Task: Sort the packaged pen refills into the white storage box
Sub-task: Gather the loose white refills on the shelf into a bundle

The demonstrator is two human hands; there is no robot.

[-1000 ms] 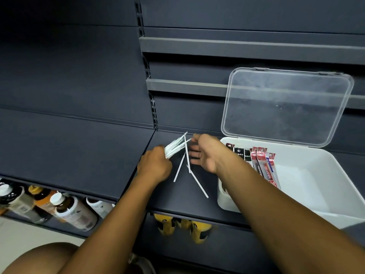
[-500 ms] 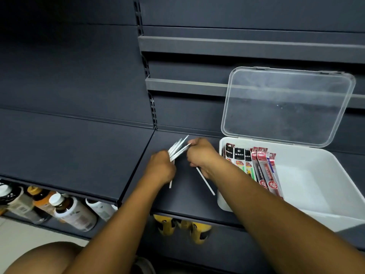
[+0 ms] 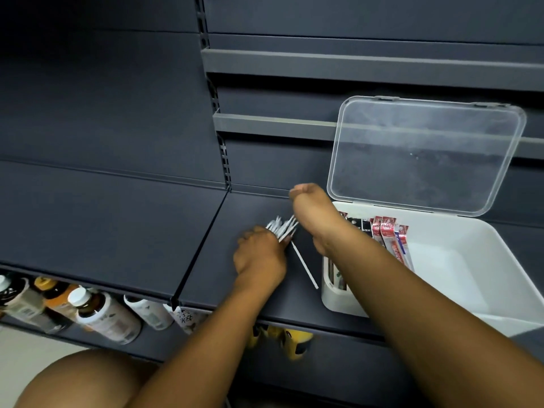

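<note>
- Dark grey shop shelving; work goes on at the shelf (image 3: 259, 290), with bottles (image 3: 97, 316) lying on the tier below.
- White storage box (image 3: 459, 278) sits at the right end of that shelf, clear lid (image 3: 424, 154) propped open against the back panel. Packaged pen refills (image 3: 388, 234) stand in a row along its left side; the right part of the box is bare.
- Left hand (image 3: 259, 257) is closed around a bundle of thin white refills (image 3: 281, 228), tips fanned out above the fist.
- Right hand (image 3: 312, 213) is loosely curled beside the fanned tips; whether its fingers pinch a stick cannot be told.
- One loose refill (image 3: 304, 267) lies on the shelf between the left hand and the box.
- Risk: the fanned bundle looks slack, so a tug from the right hand could spill sticks.
- Risk: the loose refill is thin and round; a wrist brushing it may roll it off the front edge.
- Risk: the right forearm crosses the box's near corner and could nudge the box or tip the standing packets.
</note>
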